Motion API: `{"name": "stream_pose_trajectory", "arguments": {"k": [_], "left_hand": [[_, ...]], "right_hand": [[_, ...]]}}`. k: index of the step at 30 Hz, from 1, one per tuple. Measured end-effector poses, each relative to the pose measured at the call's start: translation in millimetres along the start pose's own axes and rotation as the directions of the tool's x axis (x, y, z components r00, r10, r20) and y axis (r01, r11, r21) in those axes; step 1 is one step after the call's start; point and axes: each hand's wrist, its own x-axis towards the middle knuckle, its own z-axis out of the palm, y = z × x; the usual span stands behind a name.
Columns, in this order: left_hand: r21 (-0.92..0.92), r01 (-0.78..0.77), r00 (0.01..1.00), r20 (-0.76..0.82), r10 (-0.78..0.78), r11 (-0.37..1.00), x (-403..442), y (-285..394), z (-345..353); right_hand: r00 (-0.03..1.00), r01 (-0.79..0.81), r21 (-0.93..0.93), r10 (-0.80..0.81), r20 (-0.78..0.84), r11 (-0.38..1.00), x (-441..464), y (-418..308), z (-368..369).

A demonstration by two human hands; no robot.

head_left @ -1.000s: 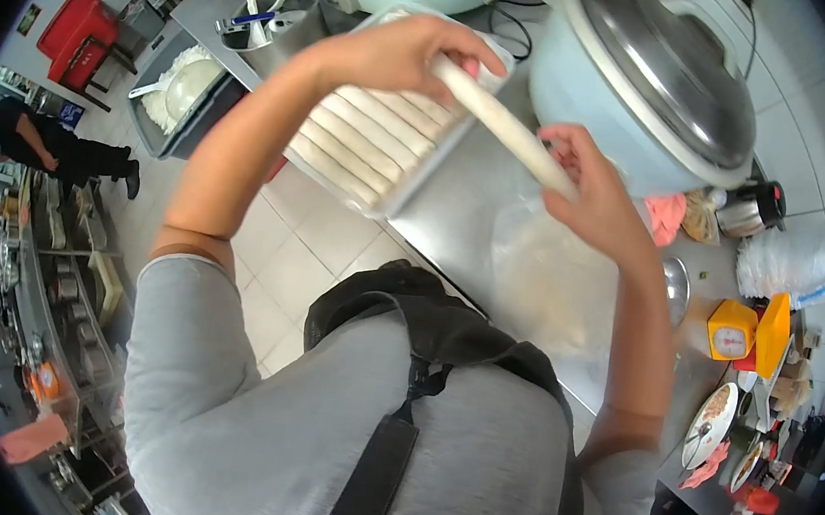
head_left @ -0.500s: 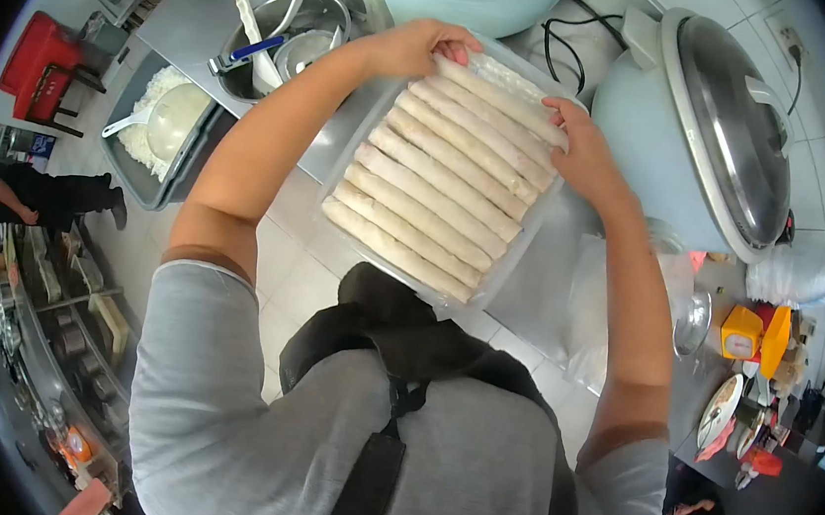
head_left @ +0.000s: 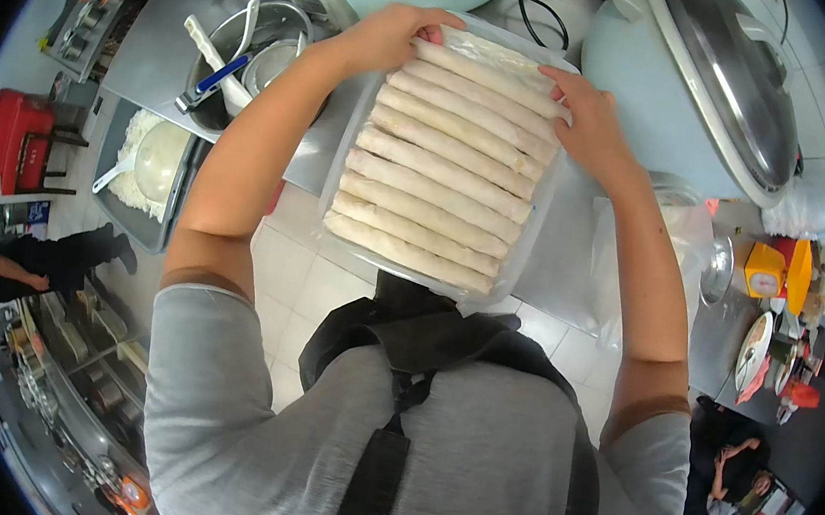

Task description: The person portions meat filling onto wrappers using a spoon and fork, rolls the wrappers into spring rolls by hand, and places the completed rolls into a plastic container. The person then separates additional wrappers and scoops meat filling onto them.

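Several long pale dough rolls [head_left: 441, 166] lie side by side in a white tray [head_left: 348, 152] lined with clear plastic. At the tray's far side, my left hand [head_left: 404, 38] has its fingers on the left end of the farthest roll [head_left: 489, 81]. My right hand [head_left: 585, 120] touches that roll's right end, its thumb and fingers around the tip. The roll lies beside the others, and a strip of plastic film [head_left: 496, 57] shows beyond it.
A metal pot [head_left: 219, 45] with utensils stands left of the tray. Large pale-blue lidded cookers [head_left: 637, 90] stand behind and right. A flour bin [head_left: 180, 195] is at left, a yellow scale [head_left: 764, 271] at right. Two other people [head_left: 19, 264] are in view, at left and lower right.
The roll held in the air a second ago has come down into the tray, at its far side, with both hands still at its ends. The camera view has turned and shifted over the tray.
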Motion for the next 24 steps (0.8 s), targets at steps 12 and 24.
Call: {"name": "stream_pose_trajectory", "arguments": {"k": [12, 24], "left_hand": [[0.219, -0.127, 0.956, -0.233, 0.178, 0.967, -45, 29, 2], [0.065, 0.179, 0.899, -0.415, -0.137, 0.982, -148, 79, 41]], "right_hand": [[0.933, -0.029, -0.145, -0.025, -0.358, 0.989, -62, -38, 20], [0.557, -0.355, 0.303, 0.461, -0.691, 0.884, -322, -2, -18]]}}
